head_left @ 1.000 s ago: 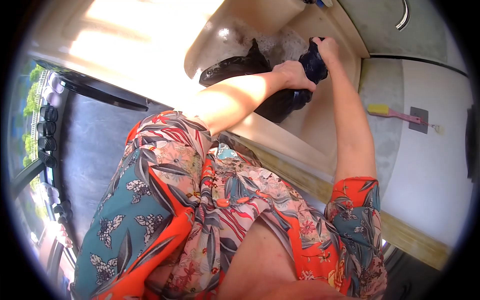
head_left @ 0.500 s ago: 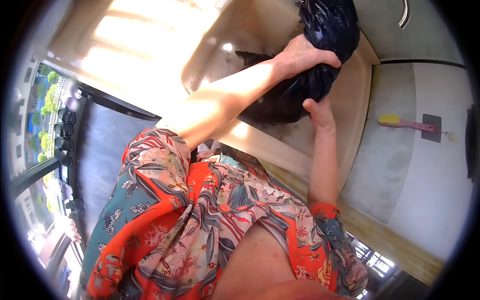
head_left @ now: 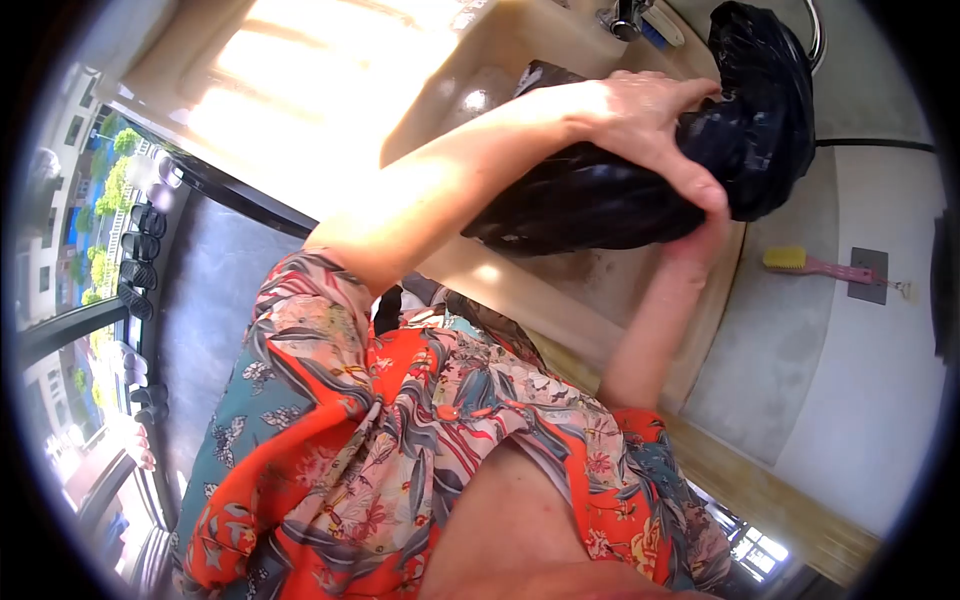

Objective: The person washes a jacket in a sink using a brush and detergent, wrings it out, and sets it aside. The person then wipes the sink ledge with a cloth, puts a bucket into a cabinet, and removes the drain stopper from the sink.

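Observation:
A large bundle of wet, shiny black cloth (head_left: pixel 760 130) is lifted over the beige sink (head_left: pixel 545 290), its lower part stretching left across the basin. My left hand (head_left: pixel 645 120) grips the bundle from above, with the fingers on its far side and the thumb reaching across its near side. Below the thumb, my right hand (head_left: pixel 697 243) holds the cloth from underneath; its fingers are mostly hidden behind the cloth and slightly blurred. Some foam and wet glare show in the basin beyond my left forearm.
A metal tap (head_left: pixel 625 18) and a blue-bristled brush (head_left: pixel 660 28) are at the sink's far edge. A pink brush with yellow bristles (head_left: pixel 820 266) hangs on the right wall. Several dark slippers (head_left: pixel 140 245) line the window side at left.
Much more of the black cloth is out of the basin, and the bundle has moved up and right. Both hands have shifted right along it, the right hand going from its far end to underneath.

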Motion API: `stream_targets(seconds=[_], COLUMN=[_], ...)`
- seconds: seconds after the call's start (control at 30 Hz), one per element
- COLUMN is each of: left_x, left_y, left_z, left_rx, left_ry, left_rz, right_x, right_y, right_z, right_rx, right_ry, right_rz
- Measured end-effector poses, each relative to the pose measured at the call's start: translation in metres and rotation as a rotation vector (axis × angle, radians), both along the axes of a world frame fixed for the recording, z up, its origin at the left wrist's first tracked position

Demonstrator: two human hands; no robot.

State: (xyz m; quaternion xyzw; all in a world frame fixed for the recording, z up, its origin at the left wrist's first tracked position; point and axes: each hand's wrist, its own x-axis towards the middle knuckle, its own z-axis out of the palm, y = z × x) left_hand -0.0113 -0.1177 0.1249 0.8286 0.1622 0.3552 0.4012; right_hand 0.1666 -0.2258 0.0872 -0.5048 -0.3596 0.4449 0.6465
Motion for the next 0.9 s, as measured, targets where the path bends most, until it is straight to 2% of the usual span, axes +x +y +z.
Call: stream_targets(seconds=[0.07,0.1,0.13,0.17,0.2,0.23,0.27,0.3,0.37,0.5,0.7,0.87,0.9], left_x=[-0.023,-0.028,-0.024,-0.016,-0.006,0.006,0.015,0.027,0.046,0.046,0.021,0.026,0.039], left_y=[-0.005,-0.013,-0.032,-0.050,-0.054,-0.060,-0.067,-0.064,-0.059,-0.051,-0.050,-0.039,-0.036], left_z=[-0.018,-0.009,-0.006,-0.008,-0.013,-0.020,-0.028,-0.041,-0.058,-0.063,-0.045,-0.073,-0.086], left_rx=[-0.018,-0.104,0.041,0.106,0.076,-0.003,0.006,0.011,0.007,0.080,-0.022,-0.102,-0.039], left_ry=[0.014,0.031,0.049,0.072,0.017,-0.026,-0.061,-0.152,-0.123,-0.058,0.247,0.330,0.290], left_rz=[-0.013,-0.186,-0.102,0.053,0.015,0.070,0.219,0.252,0.290,0.324,0.219,0.087,0.199], right_x=[-0.006,-0.018,-0.030,-0.031,-0.029,-0.023,-0.021,-0.020,-0.026,-0.046,-0.061,-0.081,-0.083], right_y=[-0.004,-0.005,-0.007,-0.011,-0.012,-0.020,-0.017,-0.012,-0.001,0.009,0.022,0.042,0.046], right_z=[0.028,0.044,0.061,0.062,0.054,0.044,0.031,0.018,-0.003,-0.020,-0.040,-0.054,-0.056], right_rx=[0.048,0.046,0.050,0.020,-0.008,-0.028,-0.039,-0.046,-0.062,-0.067,-0.095,-0.135,-0.137], right_ry=[0.244,0.399,0.549,0.509,0.397,0.263,0.175,0.103,0.019,-0.069,-0.163,-0.239,-0.257], right_rz=[-0.005,-0.062,-0.127,-0.128,-0.090,-0.049,0.001,0.052,0.144,0.246,0.330,0.411,0.425])
